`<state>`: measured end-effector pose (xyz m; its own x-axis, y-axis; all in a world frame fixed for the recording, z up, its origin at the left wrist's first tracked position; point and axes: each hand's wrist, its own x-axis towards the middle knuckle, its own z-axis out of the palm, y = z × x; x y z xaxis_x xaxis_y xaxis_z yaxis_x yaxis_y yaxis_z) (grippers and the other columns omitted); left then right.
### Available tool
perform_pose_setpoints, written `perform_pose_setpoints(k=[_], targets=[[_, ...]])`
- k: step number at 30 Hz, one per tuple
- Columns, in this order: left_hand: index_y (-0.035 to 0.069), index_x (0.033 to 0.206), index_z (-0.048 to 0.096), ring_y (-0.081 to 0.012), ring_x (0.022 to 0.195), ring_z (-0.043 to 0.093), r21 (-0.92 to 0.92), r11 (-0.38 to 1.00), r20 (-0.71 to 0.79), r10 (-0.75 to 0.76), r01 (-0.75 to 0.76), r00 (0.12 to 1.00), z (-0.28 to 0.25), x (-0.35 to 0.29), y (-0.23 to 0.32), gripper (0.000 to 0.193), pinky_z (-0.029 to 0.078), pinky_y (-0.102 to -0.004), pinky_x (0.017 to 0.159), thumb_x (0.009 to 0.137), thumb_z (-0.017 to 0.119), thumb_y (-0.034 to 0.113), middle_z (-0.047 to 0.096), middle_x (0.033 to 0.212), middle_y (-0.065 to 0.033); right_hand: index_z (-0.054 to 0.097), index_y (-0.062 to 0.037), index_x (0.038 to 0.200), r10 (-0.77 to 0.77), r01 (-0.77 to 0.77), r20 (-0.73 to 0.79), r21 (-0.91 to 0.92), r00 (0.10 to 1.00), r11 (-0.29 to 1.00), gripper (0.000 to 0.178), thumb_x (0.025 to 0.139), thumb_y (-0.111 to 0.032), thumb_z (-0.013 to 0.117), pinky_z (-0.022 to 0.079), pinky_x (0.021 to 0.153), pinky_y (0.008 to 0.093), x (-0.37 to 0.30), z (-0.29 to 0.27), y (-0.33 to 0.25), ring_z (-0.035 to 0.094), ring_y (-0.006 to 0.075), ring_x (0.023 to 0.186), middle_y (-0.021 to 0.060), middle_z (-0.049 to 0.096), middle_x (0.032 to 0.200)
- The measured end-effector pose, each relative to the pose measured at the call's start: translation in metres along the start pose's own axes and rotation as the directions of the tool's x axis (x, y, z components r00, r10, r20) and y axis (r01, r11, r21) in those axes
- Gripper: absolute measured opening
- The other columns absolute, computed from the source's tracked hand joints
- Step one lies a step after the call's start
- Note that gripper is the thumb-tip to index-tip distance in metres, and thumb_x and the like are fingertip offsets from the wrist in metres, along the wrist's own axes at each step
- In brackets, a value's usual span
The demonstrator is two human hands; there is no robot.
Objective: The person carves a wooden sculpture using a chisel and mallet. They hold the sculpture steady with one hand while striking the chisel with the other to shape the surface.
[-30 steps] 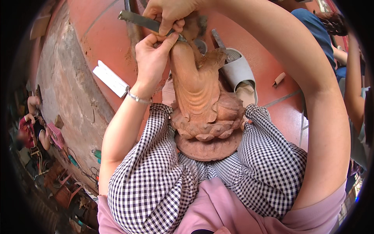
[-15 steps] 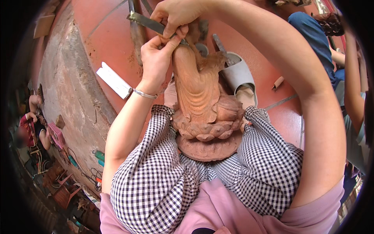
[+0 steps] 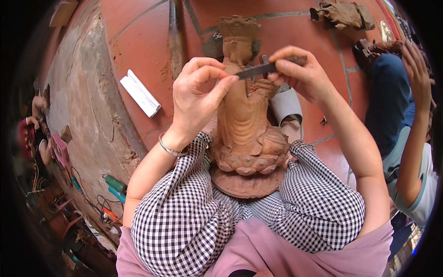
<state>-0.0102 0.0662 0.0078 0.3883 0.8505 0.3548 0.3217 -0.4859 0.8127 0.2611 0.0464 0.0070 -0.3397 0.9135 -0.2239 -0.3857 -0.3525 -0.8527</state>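
Note:
A carved wooden statue (image 3: 237,111) with draped robes and a lotus-petal base (image 3: 251,159) rests between my knees, its crowned head (image 3: 238,37) pointing away from me. Over its chest, a flat dark file (image 3: 256,70) spans between my two hands. My right hand (image 3: 300,74) grips one end, with the fingers curled around it. At the other end, the thumb and forefinger of my left hand (image 3: 200,92) pinch the tip. Part of the statue's shoulder is hidden behind the file and fingers; whether the file touches the wood I cannot tell.
A white folded sheet or slim box (image 3: 140,94) lies left on the red tiles. A long wooden bar (image 3: 176,41) lies beyond it. My grey slipper (image 3: 287,106) is beside the statue. A co-worker's hand (image 3: 415,67) is at right; green power tools (image 3: 114,183) lie left.
My hands have come nearer and rightward from the statue's upper part. The right hand swung to the right side with the file, which now slants the other way. The statue's head has come into sight.

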Motion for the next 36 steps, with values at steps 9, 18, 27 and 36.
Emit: perform_pose_setpoints(k=[9, 18, 27, 36], targets=[[0.002, 0.079, 0.067, -0.0179, 0.089, 0.060, 0.055, 0.998, 0.004, 0.042, -0.043, 0.999, 0.014, -0.029, 0.010, 0.015, 0.050, -0.0288, 0.071, 0.077, 0.082, 0.001, 0.063, 0.095, -0.0061, 0.065, -0.0093, 0.083, -0.178, 0.370, 0.475, -0.828, 0.862, -0.421, 0.013, 0.080, -0.019, 0.072, 0.053, 0.064, 0.0382, -0.017, 0.039, -0.042, 0.068, 0.0268, 0.075, 0.0046, 0.063, 0.074], [0.007, 0.080, 0.072, -0.0241, 0.098, 0.059, 0.006, 1.000, 0.002, -0.008, 0.008, 1.000, 0.012, -0.037, 0.005, 0.013, 0.046, -0.0365, 0.086, 0.073, 0.083, 0.005, 0.065, 0.099, -0.0047, 0.060, -0.0097, 0.088, 0.023, 0.394, 0.400, -0.889, 0.916, -0.235, 0.012, 0.086, -0.019, 0.066, 0.052, 0.057, 0.0411, -0.011, 0.046, -0.024, 0.069, 0.0279, 0.070, 0.0073, 0.065, 0.070], [0.006, 0.079, 0.072, -0.0244, 0.103, 0.059, -0.104, 0.986, -0.132, -0.143, 0.129, 0.981, 0.023, -0.011, -0.012, 0.011, 0.047, -0.0381, 0.090, 0.076, 0.082, 0.008, 0.065, 0.105, -0.0079, 0.057, -0.0109, 0.082, -0.183, 0.440, 0.493, -0.858, 0.850, -0.266, 0.023, 0.089, -0.029, 0.068, 0.048, 0.053, 0.0421, 0.019, 0.022, -0.019, 0.064, 0.0306, 0.063, 0.0085, 0.062, 0.066], [0.003, 0.086, 0.071, -0.0216, 0.094, 0.062, 0.085, 0.996, -0.054, 0.010, -0.005, 0.998, 0.012, -0.019, -0.009, 0.013, 0.050, -0.0337, 0.080, 0.077, 0.080, 0.001, 0.064, 0.096, -0.0073, 0.058, -0.0134, 0.081, -0.213, 0.456, 0.533, -0.830, 0.819, -0.321, 0.021, 0.089, -0.030, 0.069, 0.049, 0.050, 0.0393, 0.018, 0.028, -0.012, 0.065, 0.0249, 0.060, 0.0037, 0.062, 0.064]])
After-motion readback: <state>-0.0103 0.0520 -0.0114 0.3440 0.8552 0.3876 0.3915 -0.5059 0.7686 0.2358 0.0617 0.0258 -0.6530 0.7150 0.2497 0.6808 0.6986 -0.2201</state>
